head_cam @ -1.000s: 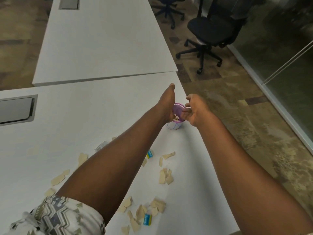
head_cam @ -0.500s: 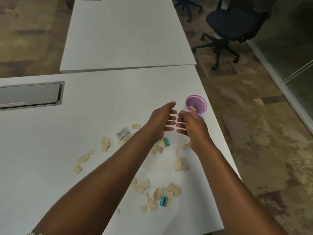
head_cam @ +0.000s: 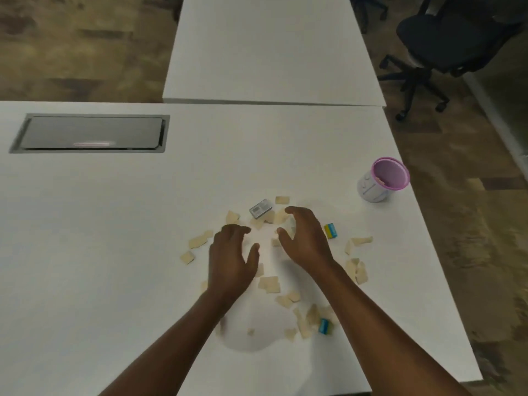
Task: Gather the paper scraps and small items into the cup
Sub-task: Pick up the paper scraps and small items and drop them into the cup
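A pink-rimmed white cup (head_cam: 381,180) stands near the table's right edge with a scrap inside. Several beige paper scraps (head_cam: 268,284) lie scattered on the white table (head_cam: 114,238). A small grey box (head_cam: 260,208) rests just beyond my hands. One blue-and-yellow block (head_cam: 331,230) lies right of my right hand, another (head_cam: 325,326) nearer the front. My left hand (head_cam: 231,258) and my right hand (head_cam: 304,238) hover side by side over the scraps, fingers curved and apart, holding nothing.
A grey cable hatch (head_cam: 91,133) is set into the table at the left. A second white table (head_cam: 268,47) adjoins at the back. A black office chair (head_cam: 445,35) stands on the floor at the upper right. The table's right edge runs close to the cup.
Both hands have drawn back from the cup toward me and now spread over the scraps in the middle. The cup stands free at the right.
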`<state>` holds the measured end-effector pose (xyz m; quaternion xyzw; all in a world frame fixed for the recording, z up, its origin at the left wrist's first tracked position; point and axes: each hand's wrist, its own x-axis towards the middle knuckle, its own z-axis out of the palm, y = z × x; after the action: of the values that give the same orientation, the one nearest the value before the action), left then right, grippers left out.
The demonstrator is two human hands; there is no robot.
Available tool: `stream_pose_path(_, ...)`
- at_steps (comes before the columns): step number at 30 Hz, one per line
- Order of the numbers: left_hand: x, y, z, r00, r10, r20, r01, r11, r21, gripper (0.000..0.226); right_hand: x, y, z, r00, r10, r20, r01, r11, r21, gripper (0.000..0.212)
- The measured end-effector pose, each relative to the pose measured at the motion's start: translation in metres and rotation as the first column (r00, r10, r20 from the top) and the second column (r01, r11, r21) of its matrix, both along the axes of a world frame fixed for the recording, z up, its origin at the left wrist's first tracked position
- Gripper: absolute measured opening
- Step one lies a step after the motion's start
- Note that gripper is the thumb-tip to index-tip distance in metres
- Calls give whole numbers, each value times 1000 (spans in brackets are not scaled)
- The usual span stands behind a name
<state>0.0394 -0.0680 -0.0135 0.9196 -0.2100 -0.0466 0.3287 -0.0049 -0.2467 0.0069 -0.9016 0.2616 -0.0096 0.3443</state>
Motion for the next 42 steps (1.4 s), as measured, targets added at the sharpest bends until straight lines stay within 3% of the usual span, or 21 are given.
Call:
stream_pose_path(2, 8, 27, -8, 998, 68, 4, -67, 982, 176, 58, 11, 7, -7, 993, 67, -93, -71, 997, -39, 60)
stream_pose_path(4, 15, 49, -16, 981, 146, -124, -90, 923, 375, 74, 20, 12, -12, 967, 104, -234, -118, 992, -46, 68)
stream_pose_path(7, 18, 67, -30, 944, 194, -268, -41, 873, 486, 91, 25, 21, -18, 916, 126, -382, -158, 986, -52, 75)
stream_pose_path(11, 3, 70, -41, 970, 41, -239, 69, 898, 434, 95, 14, 49, -23, 883, 172, -437, -224, 972, -70, 80)
stream_pose_path(14, 7, 72, -38, 972, -77, -222, 155, 920, 360, 89, 4, 65, -24, 896, 222, -385, -273, 959, -82, 76)
stream_pose_path(17, 32, 66, -35, 959, -227, -171, 269, 919, 287, 83, 10, 65, -23, 934, 166, -315, -217, 967, -135, 73)
stream_pose_path(20, 61, 50, -36, 931, -321, -172, 361, 875, 323, 76, 21, 60, -24, 939, 144, -312, -194, 971, -139, 74)
stream_pose_path(23, 68, 43, -38, 889, -399, -226, 458, 800, 387, 71, 20, 64, -24, 908, 257, -331, -315, 939, -134, 74)
stream_pose_path(26, 51, 59, -35, 848, -481, -224, 530, 776, 342, 74, -1, 73, -23, 883, 348, -315, -404, 905, -135, 74)
stream_pose_path(30, 10, 102, -34, 890, -446, -98, 451, 824, 344, 84, -43, 82, -23, 938, 234, -257, -294, 928, -227, 77)
stream_pose_path(34, -27, 135, -45, 923, -381, -60, 364, 808, 464, 91, -80, 102, -34, 902, 123, -415, -263, 917, -299, 85)
stream_pose_path(37, -26, 134, -53, 924, -376, -65, 363, 814, 453, 88, -79, 114, -46, 881, 153, -448, -294, 919, -264, 88)
stream_pose_path(42, 0, 103, -53, 894, -447, -41, 418, 795, 440, 81, -48, 112, -45, 925, 221, -308, -304, 918, -255, 86)
